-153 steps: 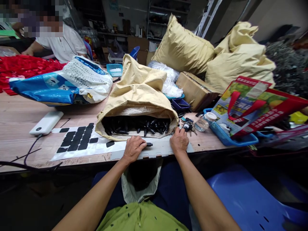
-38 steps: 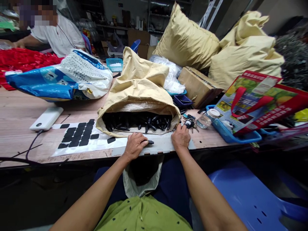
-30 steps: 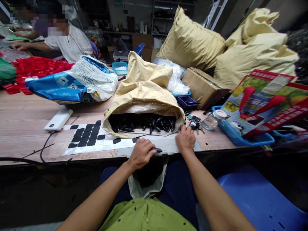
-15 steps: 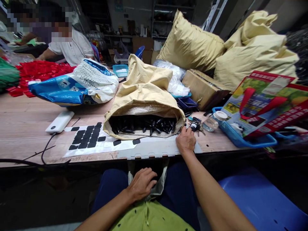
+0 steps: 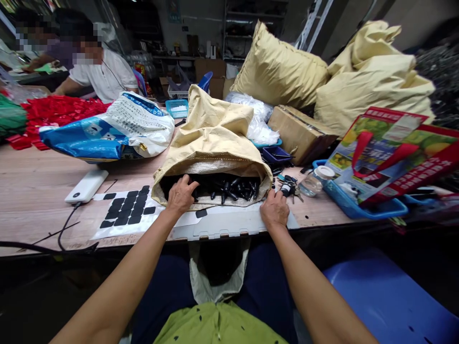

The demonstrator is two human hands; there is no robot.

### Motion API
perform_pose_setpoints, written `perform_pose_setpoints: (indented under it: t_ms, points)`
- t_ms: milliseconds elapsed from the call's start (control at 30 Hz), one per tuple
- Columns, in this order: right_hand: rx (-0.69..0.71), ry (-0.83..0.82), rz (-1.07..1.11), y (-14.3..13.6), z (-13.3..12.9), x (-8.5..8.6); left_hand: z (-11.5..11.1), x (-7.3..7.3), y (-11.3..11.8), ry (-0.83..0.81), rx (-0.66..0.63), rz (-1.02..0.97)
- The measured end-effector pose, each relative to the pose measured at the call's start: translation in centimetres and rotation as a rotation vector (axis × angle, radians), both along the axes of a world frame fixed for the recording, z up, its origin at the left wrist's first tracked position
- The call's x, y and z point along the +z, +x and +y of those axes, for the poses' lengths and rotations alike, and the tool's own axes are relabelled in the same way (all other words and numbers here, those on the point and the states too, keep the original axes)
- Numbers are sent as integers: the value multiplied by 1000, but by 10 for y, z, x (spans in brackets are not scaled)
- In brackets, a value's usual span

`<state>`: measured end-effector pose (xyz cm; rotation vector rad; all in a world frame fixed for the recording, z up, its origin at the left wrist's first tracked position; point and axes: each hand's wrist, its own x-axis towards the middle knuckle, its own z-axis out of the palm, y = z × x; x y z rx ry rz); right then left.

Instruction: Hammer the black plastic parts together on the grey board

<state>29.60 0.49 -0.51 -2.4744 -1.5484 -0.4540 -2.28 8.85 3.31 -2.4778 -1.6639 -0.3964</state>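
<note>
Head view: nearest, over the green shirt (image 5: 218, 327), a small pale sack (image 5: 229, 290) hangs open at the lap, its inside too dark to read. Above it, a grey board (image 5: 218, 231) lies along the table edge. The right hand (image 5: 274, 210) rests at its right part with fingers curled, beside the large sack's corner and just by a dark cylinder with a white band (image 5: 285, 189); whether it grips anything, I cannot tell.

The left hand is what has changed: a moment ago it was low over the small sack, and now the left hand (image 5: 181, 195) is at the left of the mouth of the large yellow sack (image 5: 211, 143). That puts it at the loose black pieces (image 5: 233, 188) lying inside. Its thumb stands apart, but the fingertips are lost in shadow, so I cannot tell whether it holds one.

Left of the sack are a white sheet with black patches (image 5: 122, 213) and a white power bank (image 5: 86, 186); right, keys (image 5: 298, 192) and a clear jar (image 5: 311, 184). Farther back stand a cardboard box (image 5: 299, 131) and stuffed sacks (image 5: 281, 69). A co-worker (image 5: 116, 71) sits at far left.
</note>
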Motion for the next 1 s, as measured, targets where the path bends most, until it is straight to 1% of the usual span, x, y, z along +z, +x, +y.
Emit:
perform_pose_setpoints:
  t_ms: [67,133,200,267,333,400,467,533,633,700,800,900,1000]
  points:
    - [-1,0,-6,0,0,-1,4,-1,-1,13,-20,52]
    - [0,-1,-8,0,0,-2,2,-1,-2,58,-24,46]
    - [-3,-5,-6,-1,0,-1,-5,-1,-2,114,-39,1]
    - [-6,-13,0,-1,0,-1,-18,0,1,133,-85,-70]
    - [-8,-20,6,-2,0,0,-36,-1,9,84,-159,-139]
    - [-6,-24,11,-2,-1,1,-54,-7,22,-12,-231,-202]
    - [-5,-27,18,-2,-1,2,-70,-16,36,-121,-285,-265]
    - [-6,-30,25,-1,-1,2,-79,-26,46,-209,-300,-327]
    - [-4,-31,29,-2,-2,2,-81,-38,54,-268,-264,-408]
    - [-2,-30,39,-2,-2,3,-78,-41,53,-277,-251,-452]
    - [-9,-37,90,-2,-4,7,-77,-40,51,-291,-254,-492]
    - [-29,-47,148,0,-7,14,-77,-36,51,-302,-256,-490]
    - [-77,-25,295,5,-16,24,-79,-34,51,-310,-256,-487]
